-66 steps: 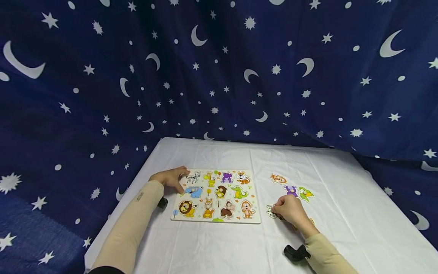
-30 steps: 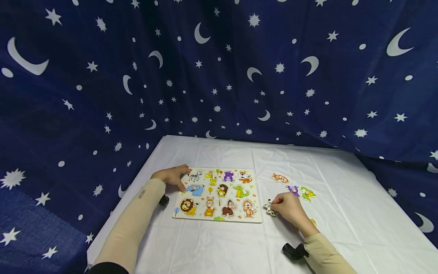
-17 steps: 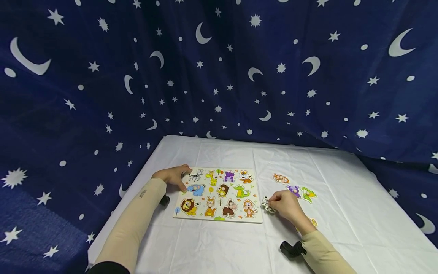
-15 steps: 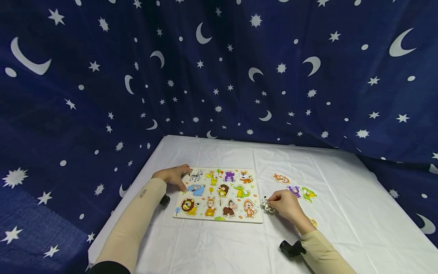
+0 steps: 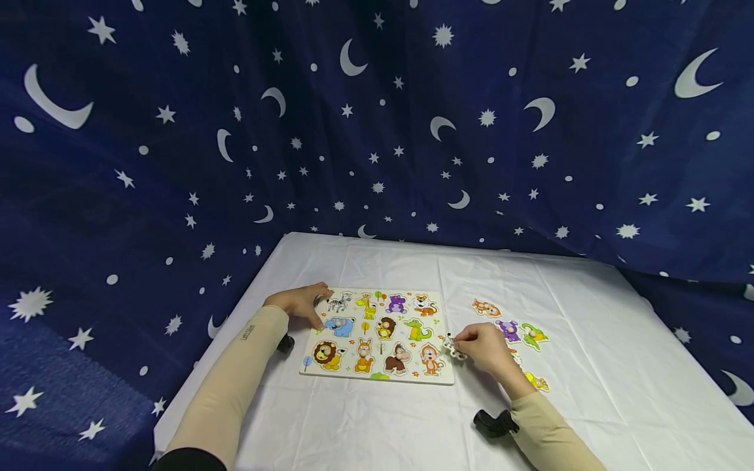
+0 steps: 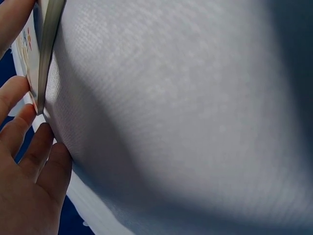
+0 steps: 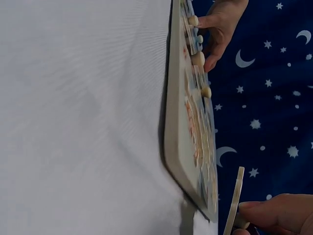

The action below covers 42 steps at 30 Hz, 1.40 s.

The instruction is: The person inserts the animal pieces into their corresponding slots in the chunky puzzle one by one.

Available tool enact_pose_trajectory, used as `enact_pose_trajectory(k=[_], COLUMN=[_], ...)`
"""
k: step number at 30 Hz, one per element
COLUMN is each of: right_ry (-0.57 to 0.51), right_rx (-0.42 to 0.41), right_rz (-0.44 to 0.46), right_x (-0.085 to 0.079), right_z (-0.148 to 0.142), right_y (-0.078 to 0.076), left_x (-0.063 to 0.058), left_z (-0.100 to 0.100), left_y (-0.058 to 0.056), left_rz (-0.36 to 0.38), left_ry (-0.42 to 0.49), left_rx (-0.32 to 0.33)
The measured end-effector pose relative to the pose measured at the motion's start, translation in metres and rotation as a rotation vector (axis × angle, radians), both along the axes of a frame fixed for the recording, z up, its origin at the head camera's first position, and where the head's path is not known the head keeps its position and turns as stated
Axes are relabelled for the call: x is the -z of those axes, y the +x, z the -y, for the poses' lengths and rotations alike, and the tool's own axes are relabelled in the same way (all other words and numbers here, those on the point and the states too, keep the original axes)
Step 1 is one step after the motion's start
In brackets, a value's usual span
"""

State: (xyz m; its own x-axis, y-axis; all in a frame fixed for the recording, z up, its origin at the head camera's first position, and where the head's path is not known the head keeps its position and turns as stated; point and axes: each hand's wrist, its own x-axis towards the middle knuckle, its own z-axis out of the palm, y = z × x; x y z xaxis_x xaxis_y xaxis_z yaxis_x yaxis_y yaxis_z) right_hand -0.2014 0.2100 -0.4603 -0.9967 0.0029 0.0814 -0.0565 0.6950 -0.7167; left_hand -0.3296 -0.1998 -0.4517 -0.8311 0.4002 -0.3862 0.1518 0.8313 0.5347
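An animal puzzle board (image 5: 347, 375) lies flat on the table, bearing several knobbed pieces, among them a lion (image 5: 326, 354) and an elephant (image 5: 340, 326). At its left edge my left hand (image 5: 302, 305) rests with thumb and fingers spread; the left wrist view shows fingertips (image 6: 25, 113) by the board's corner. Just off the board's right edge, my right hand (image 5: 485, 348) pinches a black-and-white zebra puzzle piece (image 5: 451, 347). Seen edge-on in the right wrist view, the zebra piece (image 7: 235, 201) is tilted up, held by its knob. A zebra picture (image 5: 340, 301) shows at the board's top left.
Loose pieces lie right of the board: an orange tiger-like one (image 5: 486, 308), a purple hippo (image 5: 508, 331), a green crocodile (image 5: 535, 336) and a yellow one (image 5: 536, 381) partly behind the right arm. A dark blue star-and-moon curtain (image 5: 400, 131) hangs behind the white-covered table (image 5: 377, 425).
My right hand has lifted the zebra piece from among the loose pieces and carried it left to the board's right edge. My left hand stays at the board's left side.
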Motion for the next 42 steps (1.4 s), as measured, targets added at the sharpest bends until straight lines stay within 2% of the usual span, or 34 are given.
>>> enact_pose_trajectory(k=[18, 27, 34, 42], right_ry=[-0.05, -0.083, -0.089, -0.089], right_rx=[0.02, 0.003, -0.011, -0.029], right_rz=[0.026, 0.0, -0.01, -0.013], right_x=[0.001, 0.0, -0.001, -0.001], right_z=[0.012, 0.023, 0.032, 0.045], right_y=[-0.008, -0.014, -0.019, -0.023], left_x=[0.001, 0.003, 0.001, 0.002], left_z=[0.0, 0.0, 0.0, 0.001], left_y=[0.0, 0.0, 0.001, 0.0], left_rz=[-0.001, -0.004, 0.021, 0.024], left_ry=[-0.004, -0.01, 0.043, 0.048], left_rx=[-0.008, -0.012, -0.011, -0.014])
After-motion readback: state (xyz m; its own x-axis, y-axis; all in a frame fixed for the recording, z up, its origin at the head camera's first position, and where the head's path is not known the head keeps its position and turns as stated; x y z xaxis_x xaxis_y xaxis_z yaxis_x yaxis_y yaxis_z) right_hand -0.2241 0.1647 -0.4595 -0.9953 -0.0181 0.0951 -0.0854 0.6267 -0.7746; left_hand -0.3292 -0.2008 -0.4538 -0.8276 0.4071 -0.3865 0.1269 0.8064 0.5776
